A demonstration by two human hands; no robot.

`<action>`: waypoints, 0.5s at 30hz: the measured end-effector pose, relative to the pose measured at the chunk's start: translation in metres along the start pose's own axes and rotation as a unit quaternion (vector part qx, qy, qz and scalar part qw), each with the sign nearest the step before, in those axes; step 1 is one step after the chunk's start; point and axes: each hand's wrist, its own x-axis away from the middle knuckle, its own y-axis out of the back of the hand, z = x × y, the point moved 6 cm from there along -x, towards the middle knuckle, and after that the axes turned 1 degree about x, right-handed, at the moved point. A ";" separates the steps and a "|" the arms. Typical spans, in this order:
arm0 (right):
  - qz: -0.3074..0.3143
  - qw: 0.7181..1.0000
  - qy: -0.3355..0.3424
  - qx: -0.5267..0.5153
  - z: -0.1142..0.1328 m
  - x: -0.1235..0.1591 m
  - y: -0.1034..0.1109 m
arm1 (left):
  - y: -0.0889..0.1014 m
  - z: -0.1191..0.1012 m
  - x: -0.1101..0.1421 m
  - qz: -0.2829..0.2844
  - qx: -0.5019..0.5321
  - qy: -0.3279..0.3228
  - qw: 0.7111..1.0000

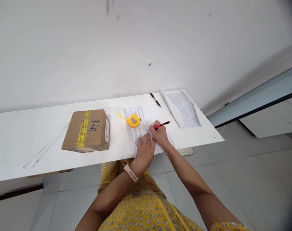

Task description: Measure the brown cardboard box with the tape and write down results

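Observation:
My right hand (159, 134) grips a red pen (161, 125), its tip down at a sheet of paper (150, 112) that bears columns of small writing. Beside it, my left hand (145, 150) lies flat on the lower part of that sheet, fingers stretched out. On the sheet's upper left rests a yellow tape measure (133, 120), with a short end of its tape sticking out to the left. Further left stands a closed cardboard box (95, 128) with yellow tape across its top, dark handwriting and a white label on its right side.
All of this is on a narrow white table (52, 118) set against a white wall. A black pen (155, 99) lies behind the sheet. More written papers (184, 109) lie near the table's right end, one curled at its left edge.

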 end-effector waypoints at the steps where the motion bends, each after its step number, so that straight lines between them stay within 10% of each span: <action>1: 0.001 1.000 0.002 0.000 0.001 0.000 0.000 | 0.000 0.000 0.000 -0.002 -0.002 -0.001 1.000; 15: 0.007 1.000 0.006 0.004 0.003 0.000 0.000 | -0.001 -0.001 0.000 -0.014 -0.011 -0.004 1.000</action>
